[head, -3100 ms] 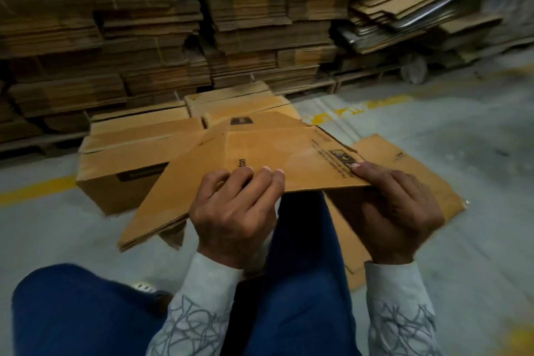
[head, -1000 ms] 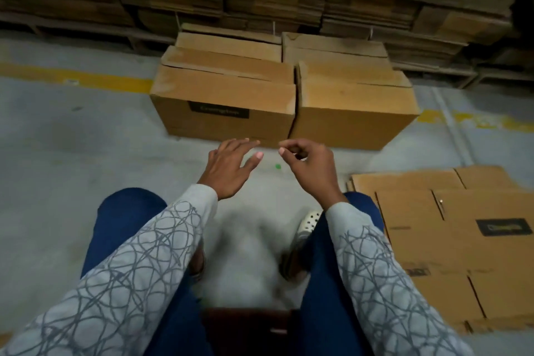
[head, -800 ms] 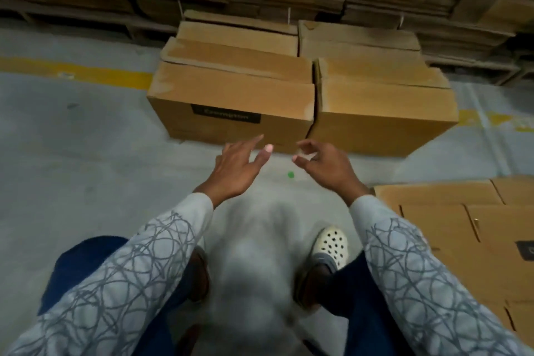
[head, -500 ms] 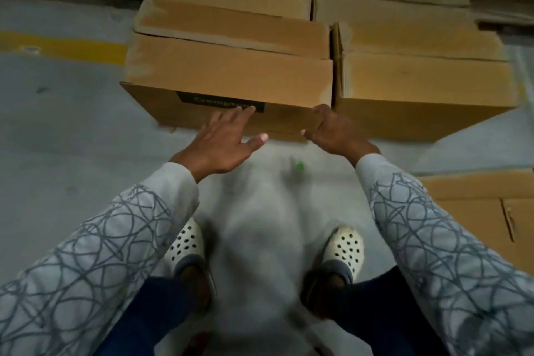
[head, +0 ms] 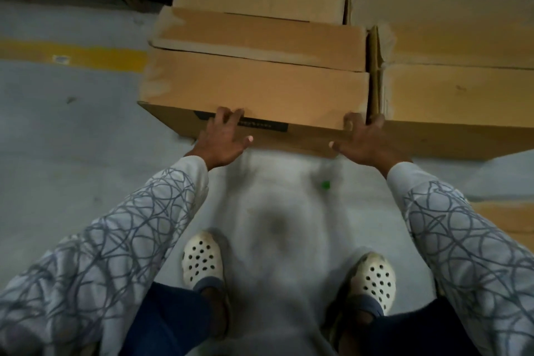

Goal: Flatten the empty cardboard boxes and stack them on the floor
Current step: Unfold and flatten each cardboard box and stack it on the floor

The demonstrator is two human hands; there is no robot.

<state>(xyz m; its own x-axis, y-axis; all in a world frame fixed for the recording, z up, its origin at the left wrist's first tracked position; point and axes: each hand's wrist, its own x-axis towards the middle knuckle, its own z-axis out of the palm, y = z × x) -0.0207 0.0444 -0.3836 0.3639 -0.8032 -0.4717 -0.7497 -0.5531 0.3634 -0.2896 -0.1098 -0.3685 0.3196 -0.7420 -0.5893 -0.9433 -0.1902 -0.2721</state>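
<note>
Head camera: a cardboard box [head: 254, 89] stands on the floor [head: 72, 139], touching a second box [head: 456, 95] on its right. The left hand [head: 224, 136] rests on its front face, fingers spread wide and straight. The right hand [head: 364, 139] is at the right front corner; blur hides whether those fingers grip.

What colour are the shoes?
The shoes are cream-white with dark round holes, clearest in the head view.

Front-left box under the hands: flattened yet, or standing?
Standing, not flattened. The box shows a full front wall below closed top flaps; left hand and right hand touch its front edge.
</note>
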